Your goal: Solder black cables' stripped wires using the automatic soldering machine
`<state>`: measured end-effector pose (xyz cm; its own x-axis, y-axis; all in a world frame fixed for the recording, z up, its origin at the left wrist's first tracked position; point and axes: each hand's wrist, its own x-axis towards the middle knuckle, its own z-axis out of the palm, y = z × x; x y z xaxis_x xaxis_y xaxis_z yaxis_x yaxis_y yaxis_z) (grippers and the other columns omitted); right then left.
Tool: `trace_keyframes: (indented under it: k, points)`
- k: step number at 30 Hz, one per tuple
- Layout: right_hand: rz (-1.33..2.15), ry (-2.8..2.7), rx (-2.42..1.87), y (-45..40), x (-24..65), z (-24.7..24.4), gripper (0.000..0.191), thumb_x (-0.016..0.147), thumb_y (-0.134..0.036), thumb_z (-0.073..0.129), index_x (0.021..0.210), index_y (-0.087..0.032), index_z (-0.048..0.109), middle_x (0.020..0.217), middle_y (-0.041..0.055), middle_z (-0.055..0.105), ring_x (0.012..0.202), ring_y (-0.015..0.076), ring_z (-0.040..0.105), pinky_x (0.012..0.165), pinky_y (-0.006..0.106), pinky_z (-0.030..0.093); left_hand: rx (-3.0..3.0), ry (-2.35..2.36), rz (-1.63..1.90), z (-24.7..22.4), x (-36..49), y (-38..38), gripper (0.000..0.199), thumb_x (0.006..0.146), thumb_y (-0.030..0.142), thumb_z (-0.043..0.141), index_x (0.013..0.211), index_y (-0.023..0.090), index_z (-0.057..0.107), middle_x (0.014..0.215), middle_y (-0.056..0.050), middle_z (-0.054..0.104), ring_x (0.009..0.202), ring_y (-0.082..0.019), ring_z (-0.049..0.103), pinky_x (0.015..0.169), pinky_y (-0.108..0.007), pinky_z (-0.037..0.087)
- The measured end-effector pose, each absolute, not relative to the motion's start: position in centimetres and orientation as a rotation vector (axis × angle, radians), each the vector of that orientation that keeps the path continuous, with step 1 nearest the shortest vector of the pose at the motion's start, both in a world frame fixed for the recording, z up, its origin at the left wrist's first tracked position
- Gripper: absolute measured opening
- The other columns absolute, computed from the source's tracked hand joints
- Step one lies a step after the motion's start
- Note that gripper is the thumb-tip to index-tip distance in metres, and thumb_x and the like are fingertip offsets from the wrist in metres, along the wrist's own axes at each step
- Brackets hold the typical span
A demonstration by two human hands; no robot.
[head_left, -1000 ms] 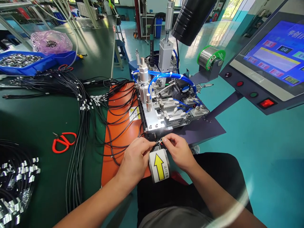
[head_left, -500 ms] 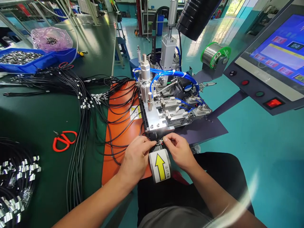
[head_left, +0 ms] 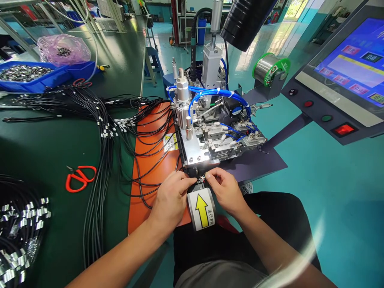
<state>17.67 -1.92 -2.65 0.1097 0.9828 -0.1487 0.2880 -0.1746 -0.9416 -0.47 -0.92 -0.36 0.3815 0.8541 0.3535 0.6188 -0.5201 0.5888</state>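
Note:
At the front end of the metal soldering machine (head_left: 195,150), my left hand (head_left: 172,196) is closed, thumb and forefinger pinched on the end of a black cable, mostly hidden by the fingers. Thin coloured wires (head_left: 203,179) show between my two hands, over the dark track of the machine. My right hand (head_left: 223,190) pinches at these wires from the other side. Just below the fingertips is a rounded cover with a yellow arrow label (head_left: 202,210). Several black cables (head_left: 150,166) run across the orange mat (head_left: 144,218) towards my left hand.
Red-handled scissors (head_left: 80,179) lie on the green table (head_left: 60,148) near a long cable bundle (head_left: 100,192). A blue tray (head_left: 45,82) holds small metal parts. On the right are a solder wire spool (head_left: 265,68) and a control screen (head_left: 351,68). A black tube (head_left: 247,24) hangs above.
The view has shifted very slightly. Both hands stay pinched at the same spot in front of the machine, with hardly any movement of the fingers.

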Motion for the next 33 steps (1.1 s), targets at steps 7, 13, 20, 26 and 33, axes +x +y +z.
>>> trace_keyframes:
  k: [7, 13, 20, 26, 33]
  points:
    - [1.092, -1.275, -1.614, -2.04, 17.51, -2.54, 0.027, 0.089, -0.043, 0.055, 0.078, -0.019, 0.062, 0.067, -0.0009, 0.059, 0.06, 0.0151, 0.053, 0.058, 0.026, 0.041, 2.308, 1.279, 0.901, -0.45, -0.52, -0.89, 0.031, 0.087, 0.001, 0.049, 0.096, 0.018, 0.073, 0.082, -0.003, 0.064, 0.081, -0.015, 0.059, 0.07, -0.024, 0.05]
    - [1.057, -1.276, -1.633, -2.16, 17.26, -2.58, 0.028, 0.09, -0.044, 0.054, 0.08, -0.019, 0.064, 0.071, 0.0006, 0.062, 0.062, 0.0159, 0.054, 0.06, 0.027, 0.042, 2.332, 1.294, 0.864, -0.55, -0.56, -0.77, 0.034, 0.085, 0.001, 0.048, 0.097, 0.019, 0.073, 0.082, -0.003, 0.061, 0.082, -0.015, 0.059, 0.07, -0.024, 0.051]
    - [1.03, -1.271, -1.648, -2.23, 17.02, -2.74, 0.028, 0.091, -0.043, 0.052, 0.079, -0.02, 0.061, 0.072, 0.0005, 0.063, 0.064, 0.0161, 0.055, 0.063, 0.027, 0.043, 2.371, 1.272, 0.846, -0.54, -0.57, -0.77, 0.037, 0.08, -0.002, 0.047, 0.097, 0.019, 0.073, 0.083, -0.004, 0.057, 0.083, -0.016, 0.057, 0.071, -0.025, 0.051]
    - [1.015, -1.272, -1.637, -2.33, 16.82, -2.89, 0.027, 0.091, -0.042, 0.05, 0.08, -0.02, 0.06, 0.073, 0.0007, 0.063, 0.066, 0.0166, 0.055, 0.063, 0.027, 0.043, 2.408, 1.216, 0.874, -0.5, -0.66, -0.64, 0.033, 0.085, 0.001, 0.047, 0.099, 0.015, 0.072, 0.082, -0.005, 0.056, 0.082, -0.017, 0.056, 0.069, -0.025, 0.05]
    - [1.023, -1.266, -1.627, -2.11, 16.72, -3.23, 0.028, 0.092, -0.043, 0.05, 0.08, -0.02, 0.06, 0.074, 0.001, 0.063, 0.066, 0.0162, 0.055, 0.063, 0.027, 0.043, 2.465, 1.193, 0.713, -0.06, -1.01, -0.52, 0.033, 0.087, 0.004, 0.048, 0.102, 0.02, 0.072, 0.09, -0.006, 0.061, 0.084, -0.017, 0.057, 0.07, -0.027, 0.051]
